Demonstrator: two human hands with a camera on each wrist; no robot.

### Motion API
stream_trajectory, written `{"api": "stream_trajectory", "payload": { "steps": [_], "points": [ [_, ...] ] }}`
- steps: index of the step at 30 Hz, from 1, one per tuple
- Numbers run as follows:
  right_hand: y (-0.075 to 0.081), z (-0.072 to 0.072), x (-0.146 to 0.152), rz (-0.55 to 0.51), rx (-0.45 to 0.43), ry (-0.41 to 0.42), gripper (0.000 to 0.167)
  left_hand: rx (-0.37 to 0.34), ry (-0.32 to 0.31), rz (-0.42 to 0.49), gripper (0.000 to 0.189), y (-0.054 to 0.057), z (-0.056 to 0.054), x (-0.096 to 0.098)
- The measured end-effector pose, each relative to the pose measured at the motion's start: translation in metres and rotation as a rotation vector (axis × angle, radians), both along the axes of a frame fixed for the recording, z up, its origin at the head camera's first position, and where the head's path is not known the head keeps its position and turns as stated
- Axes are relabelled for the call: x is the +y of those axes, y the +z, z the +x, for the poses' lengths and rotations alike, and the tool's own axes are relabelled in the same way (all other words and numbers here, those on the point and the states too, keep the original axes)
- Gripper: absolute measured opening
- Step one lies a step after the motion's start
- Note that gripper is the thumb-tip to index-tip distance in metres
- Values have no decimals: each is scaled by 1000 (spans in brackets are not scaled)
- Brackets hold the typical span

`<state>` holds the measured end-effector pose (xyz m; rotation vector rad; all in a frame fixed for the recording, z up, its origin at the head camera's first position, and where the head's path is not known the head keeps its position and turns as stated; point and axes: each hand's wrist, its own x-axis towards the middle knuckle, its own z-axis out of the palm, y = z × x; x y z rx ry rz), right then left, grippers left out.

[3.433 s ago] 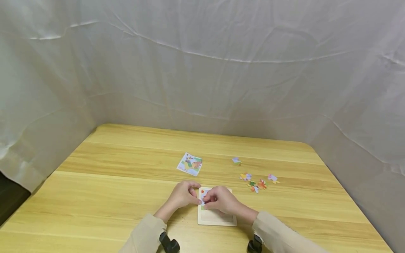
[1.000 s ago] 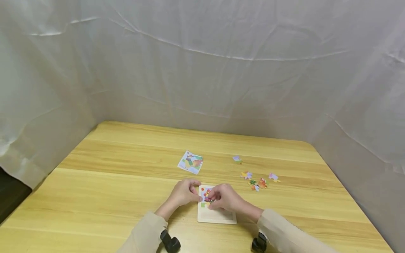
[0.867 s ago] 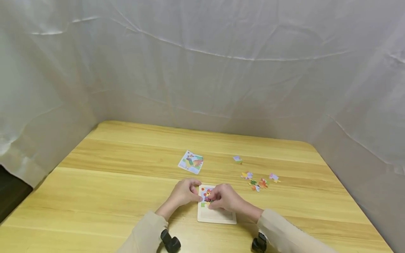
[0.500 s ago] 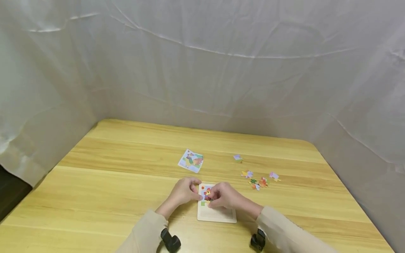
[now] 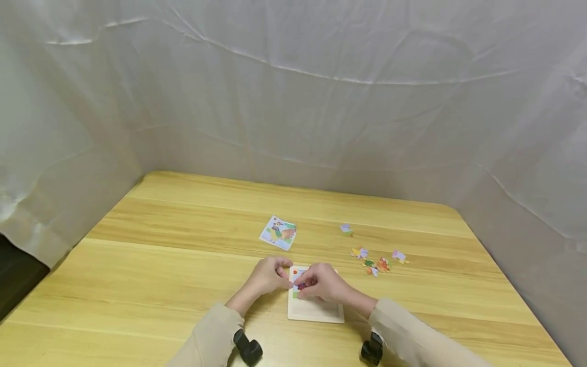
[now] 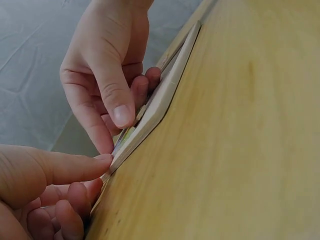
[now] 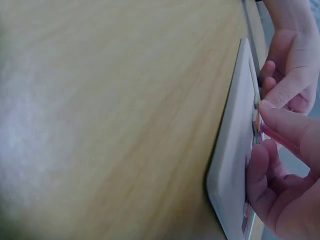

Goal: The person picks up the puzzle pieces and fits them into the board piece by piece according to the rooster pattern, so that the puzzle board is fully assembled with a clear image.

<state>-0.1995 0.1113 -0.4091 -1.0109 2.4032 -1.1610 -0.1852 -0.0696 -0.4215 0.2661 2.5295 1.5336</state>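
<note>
A pale wooden puzzle tray (image 5: 316, 312) lies flat in front of me, a few picture pieces set in its upper left part. My left hand (image 5: 265, 277) holds the tray's left edge, thumb on the rim and fingers curled beside it. Over the tray's left part, my right hand (image 5: 324, 283) pinches a small colourful puzzle piece (image 5: 301, 287) between thumb and fingers, right at the set pieces. The right wrist view shows the right thumb and fingers (image 7: 260, 160) close around bits of colour (image 7: 258, 125). Much of the piece is hidden by the fingers.
Beyond the tray lies a square picture card (image 5: 278, 233) of a cartoon animal. Several loose puzzle pieces lie to the right, among them an orange one (image 5: 382, 264), a purple-and-yellow one (image 5: 359, 253) and a pale one (image 5: 346, 228). Grey cloth (image 5: 293, 127) hangs behind the table.
Over the last half second my right fingertips have shifted slightly left over the set pieces, covering more of the picture. The left hand stays at the tray's edge. Loose pieces lie as before.
</note>
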Motion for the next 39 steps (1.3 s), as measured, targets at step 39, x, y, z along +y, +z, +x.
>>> {"api": "stream_trajectory", "payload": {
  "steps": [39],
  "points": [
    [10,0,8,22,-49,-49,18,0,-6,15,45,0,-1,1]
  ]
}}
